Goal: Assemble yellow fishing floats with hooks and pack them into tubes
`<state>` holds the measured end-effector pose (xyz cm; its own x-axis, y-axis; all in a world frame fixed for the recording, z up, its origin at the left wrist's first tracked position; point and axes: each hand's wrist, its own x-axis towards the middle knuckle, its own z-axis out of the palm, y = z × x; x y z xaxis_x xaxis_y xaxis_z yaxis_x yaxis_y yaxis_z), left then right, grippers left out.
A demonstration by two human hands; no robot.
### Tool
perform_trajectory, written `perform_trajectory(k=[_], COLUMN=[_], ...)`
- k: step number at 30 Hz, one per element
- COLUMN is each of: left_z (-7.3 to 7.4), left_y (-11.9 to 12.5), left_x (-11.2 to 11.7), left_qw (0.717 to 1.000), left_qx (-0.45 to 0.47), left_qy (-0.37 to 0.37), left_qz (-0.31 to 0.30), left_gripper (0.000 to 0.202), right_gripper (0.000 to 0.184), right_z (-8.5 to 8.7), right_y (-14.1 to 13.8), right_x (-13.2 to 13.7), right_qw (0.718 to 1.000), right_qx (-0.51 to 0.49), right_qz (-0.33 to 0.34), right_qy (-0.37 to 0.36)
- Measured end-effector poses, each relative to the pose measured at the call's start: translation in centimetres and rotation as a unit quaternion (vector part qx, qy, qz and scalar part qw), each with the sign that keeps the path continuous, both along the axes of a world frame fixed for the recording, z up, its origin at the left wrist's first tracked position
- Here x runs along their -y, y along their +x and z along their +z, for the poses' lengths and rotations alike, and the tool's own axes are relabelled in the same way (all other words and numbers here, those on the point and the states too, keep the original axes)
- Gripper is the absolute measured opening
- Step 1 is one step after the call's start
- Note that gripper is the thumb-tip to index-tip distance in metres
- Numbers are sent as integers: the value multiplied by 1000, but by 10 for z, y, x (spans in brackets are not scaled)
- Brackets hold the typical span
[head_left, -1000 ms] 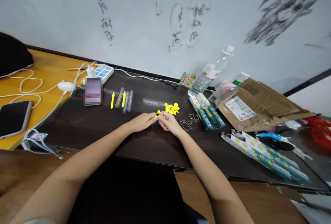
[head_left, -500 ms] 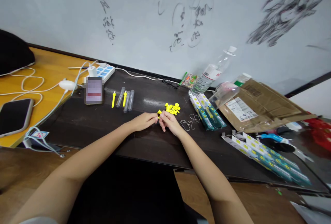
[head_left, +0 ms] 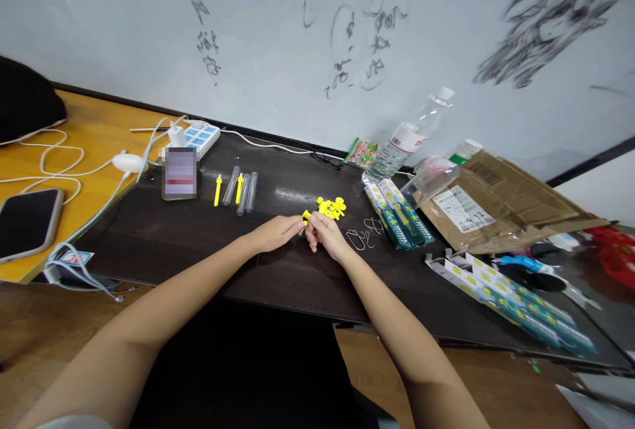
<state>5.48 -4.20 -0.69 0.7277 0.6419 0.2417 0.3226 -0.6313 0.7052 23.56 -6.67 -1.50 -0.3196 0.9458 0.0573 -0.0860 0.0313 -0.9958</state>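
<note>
My left hand (head_left: pixel 278 233) and my right hand (head_left: pixel 325 232) meet at the fingertips over the dark table. Both pinch a small yellow plastic piece (head_left: pixel 306 215) that pokes out above the fingers; most of it is hidden. Just behind my right hand lies a loose pile of similar yellow pieces (head_left: pixel 331 207). To its right, thin metal wire hooks or loops (head_left: pixel 356 239) rest on the tabletop. Farther left are two slim yellow sticks, one (head_left: pixel 217 190) by itself and another (head_left: pixel 239 190) among several clear plastic tubes (head_left: pixel 251 192).
Teal-and-white long boxes (head_left: pixel 399 214) lie right of the wires, with more boxes (head_left: pixel 510 300) nearer the right front. A water bottle (head_left: pixel 404 141) leans on the whiteboard beside a cardboard parcel (head_left: pixel 483 204). At left are a power strip (head_left: pixel 206 138), cables and a phone (head_left: pixel 30 224).
The fingers have shifted very slightly around the yellow piece. Everything else on the table stays where it was.
</note>
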Motion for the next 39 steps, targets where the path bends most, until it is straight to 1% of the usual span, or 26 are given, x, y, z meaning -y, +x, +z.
perform_trajectory(k=[5, 10, 14, 19, 23, 28, 33, 36, 39], left_z=[1, 3, 0, -2, -4, -7, -5, -4, -5], left_y=[0, 2, 3, 3, 2, 4, 4, 4, 5], left_x=[2, 4, 2, 1, 1, 1, 2, 2, 2], left_qw=[1000, 1000, 1000, 999, 999, 998, 999, 999, 999], left_qx=[-14, -24, -22, -26, -30, -17, 14, 26, 24], left_qy=[-8, 3, 13, 16, 6, 13, -3, -13, -11], left_qz=[-1, -10, 7, 24, 37, 63, 48, 36, 38], left_gripper=[41, 36, 36, 37, 36, 37, 41, 41, 40], right_gripper=[39, 38, 36, 38, 37, 36, 38, 38, 37], right_z=[1, 0, -1, -3, -5, -3, 0, -1, -3], right_y=[-1, -1, -1, -5, -9, -10, -11, -12, -13], right_x=[1, 1, 1, 2, 2, 3, 5, 5, 5], right_qw=[1000, 1000, 1000, 999, 999, 999, 999, 999, 999], right_qx=[3, 7, 13, 19, 2, -7, 4, -9, -24], right_qz=[-10, -8, -6, -26, -30, -22, -31, -34, -32], right_qy=[-2, -1, 8, 27, 24, 23, 25, 10, -3])
